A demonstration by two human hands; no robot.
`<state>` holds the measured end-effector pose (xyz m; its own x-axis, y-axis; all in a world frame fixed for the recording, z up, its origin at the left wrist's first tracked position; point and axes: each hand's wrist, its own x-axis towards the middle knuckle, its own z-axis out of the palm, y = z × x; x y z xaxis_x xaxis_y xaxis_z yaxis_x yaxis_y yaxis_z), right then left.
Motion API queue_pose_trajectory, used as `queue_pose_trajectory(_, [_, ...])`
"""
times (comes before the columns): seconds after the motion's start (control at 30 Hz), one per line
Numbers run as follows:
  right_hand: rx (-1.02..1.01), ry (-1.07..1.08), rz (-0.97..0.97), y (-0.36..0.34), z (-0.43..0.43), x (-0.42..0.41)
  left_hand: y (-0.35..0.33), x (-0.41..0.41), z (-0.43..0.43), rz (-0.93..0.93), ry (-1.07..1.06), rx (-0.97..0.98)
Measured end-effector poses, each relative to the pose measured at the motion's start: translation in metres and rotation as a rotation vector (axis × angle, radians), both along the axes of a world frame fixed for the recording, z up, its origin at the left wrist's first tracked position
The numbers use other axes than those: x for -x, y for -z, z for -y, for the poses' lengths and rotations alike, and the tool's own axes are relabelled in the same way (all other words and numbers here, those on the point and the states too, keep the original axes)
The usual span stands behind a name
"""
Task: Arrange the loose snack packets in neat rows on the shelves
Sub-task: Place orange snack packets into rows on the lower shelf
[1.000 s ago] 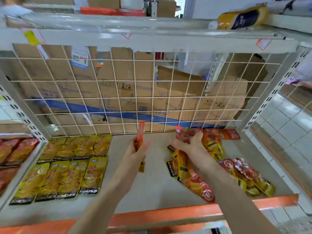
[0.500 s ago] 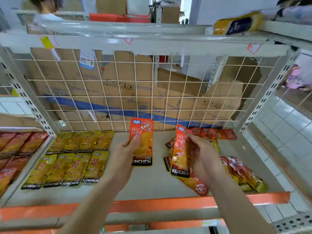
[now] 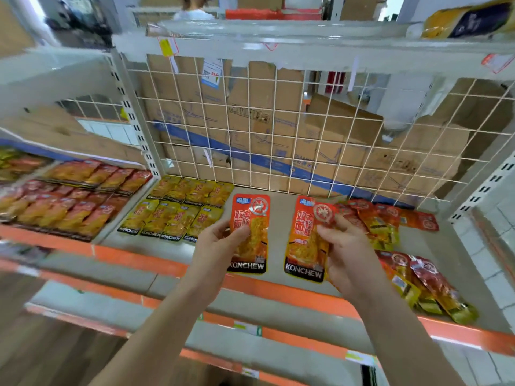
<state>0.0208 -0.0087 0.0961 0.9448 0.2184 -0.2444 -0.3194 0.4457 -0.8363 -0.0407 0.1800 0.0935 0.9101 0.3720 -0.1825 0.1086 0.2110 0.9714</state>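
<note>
Fingers of the left hand (image 3: 220, 246) pinch one orange foil packet (image 3: 252, 218), the right hand (image 3: 345, 254) a second orange packet (image 3: 303, 246) — yellow packet rows (image 3: 178, 213) left, loose heap (image 3: 384, 227) right.

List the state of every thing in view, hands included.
left hand: grips left orange packet, thumb on its front.
right hand: grips right orange packet at its right edge.
left orange packet: held, front toward camera, logo end nearest person.
right orange packet: held likewise, apart from the left one.
yellow packets: flat, two neat rows, shelf left.
loose pile: jumbled, overlapping, shelf right.
red packets: rows on neighbouring shelf.
</note>
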Motion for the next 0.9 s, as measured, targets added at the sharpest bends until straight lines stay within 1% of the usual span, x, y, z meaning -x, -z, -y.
queue_pose_trajectory(0.13, [-0.014, -0.019, 0.046, 0.000, -0.023, 0.015, -0.004, 0.025, -0.023, 0.094, -0.120, -0.143])
queue_pose_trajectory(0.23, [0.002, -0.050, 0.080, 0.001, -0.046, 0.025, -0.002, 0.039, -0.044, 0.106, -0.160, -0.148])
queue_pose_trajectory(0.43, [-0.012, -0.005, 0.104, 0.001, -0.106, 0.045, 0.003, 0.064, -0.097, 0.112, -0.150, -0.124])
queue_pose_trajectory(0.57, [0.057, 0.041, 0.090, 0.002, -0.162, 0.060, 0.006, 0.082, -0.157, 0.123, -0.144, -0.117])
queue_pose_trajectory(0.67, [0.057, 0.051, 0.049, 0.003, -0.212, 0.075, 0.007, 0.098, -0.204, 0.142, -0.150, -0.142])
queue_pose_trajectory(0.9, [0.033, 0.075, 0.079, 0.007, -0.322, 0.100, 0.014, 0.121, -0.311, 0.089, -0.215, -0.119])
